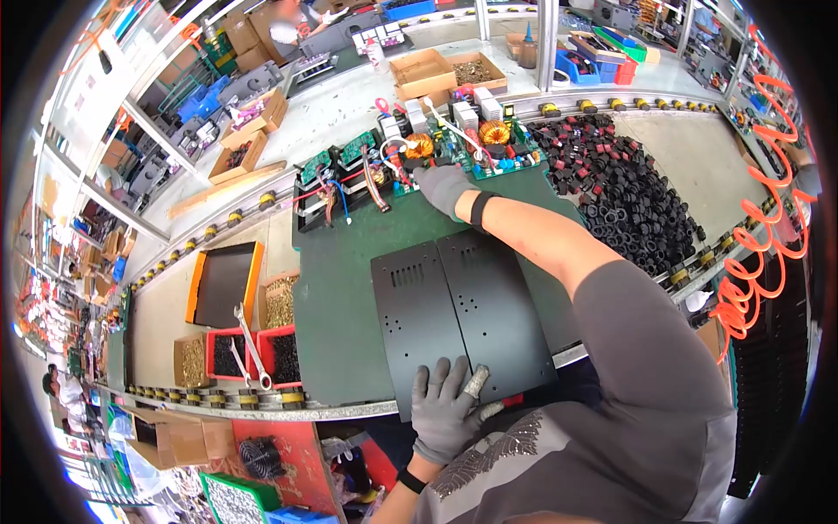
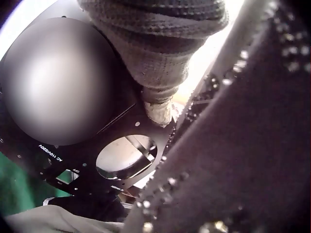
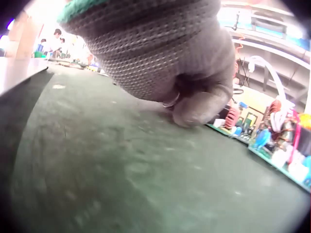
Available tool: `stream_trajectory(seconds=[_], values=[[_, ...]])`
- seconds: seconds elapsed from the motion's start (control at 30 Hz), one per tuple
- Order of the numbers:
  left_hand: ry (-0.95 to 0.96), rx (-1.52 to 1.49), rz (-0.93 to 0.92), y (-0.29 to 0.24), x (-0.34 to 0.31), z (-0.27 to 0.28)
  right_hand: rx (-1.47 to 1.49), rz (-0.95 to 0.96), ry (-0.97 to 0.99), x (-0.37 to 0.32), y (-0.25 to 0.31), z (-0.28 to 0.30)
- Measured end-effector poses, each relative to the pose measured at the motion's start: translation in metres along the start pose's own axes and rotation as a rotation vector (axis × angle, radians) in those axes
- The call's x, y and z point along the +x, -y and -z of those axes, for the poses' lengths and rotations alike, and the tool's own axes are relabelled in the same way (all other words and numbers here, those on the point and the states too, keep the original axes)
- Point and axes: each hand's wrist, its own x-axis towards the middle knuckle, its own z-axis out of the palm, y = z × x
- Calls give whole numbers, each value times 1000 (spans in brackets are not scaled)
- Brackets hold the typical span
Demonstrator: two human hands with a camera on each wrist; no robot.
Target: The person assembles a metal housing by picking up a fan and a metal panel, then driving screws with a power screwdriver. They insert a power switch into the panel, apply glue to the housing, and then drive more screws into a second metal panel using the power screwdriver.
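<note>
In the head view, my gloved left hand (image 1: 447, 414) rests with spread fingers on the near end of a black metal case (image 1: 458, 306), whose top has vent slots and small holes and a seam down the middle. The left wrist view shows its near face (image 2: 63, 167), with a round opening and white print reading AC 110V/220V. My gloved right hand (image 1: 443, 185) reaches past the case to the front edge of the green circuit boards (image 1: 506, 166), which carry copper coils and white wires. Its fingers (image 3: 197, 109) are curled low over the green mat (image 3: 121, 170).
A large heap of black and red plastic parts (image 1: 620, 188) lies to the right. At left are red bins of black screws (image 1: 229, 354), two wrenches (image 1: 253, 348) and an orange-edged tray (image 1: 224, 284). An orange coiled hose (image 1: 742, 297) hangs at far right.
</note>
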Motion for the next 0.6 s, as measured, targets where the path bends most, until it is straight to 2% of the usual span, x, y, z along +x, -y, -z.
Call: stream_trajectory(seconds=[0.07,0.13,0.2,0.3,0.37,0.43,0.47,0.53,0.6], values=[[-25,14,11,0,-1,-2,16,8,7,-3,0,9],[-38,-8,7,0,-3,-2,-32,100,57,-16,-1,20],[-20,-18,-9,1,-3,-1,-1,171,64,-55,5,54],[20,-54,-5,-1,-2,2,337,403,35,-171,-4,119],[40,-70,-56,1,-2,0,679,498,186,-257,-26,150],[34,-135,-106,-1,-1,-2,840,517,329,-337,-59,150],[23,-171,-118,-2,0,-1,939,387,493,-375,-72,162],[-22,-167,-152,-5,-5,-6,926,118,650,-454,-113,143],[-23,-153,-174,-5,-8,-8,999,-537,695,-528,-134,127]])
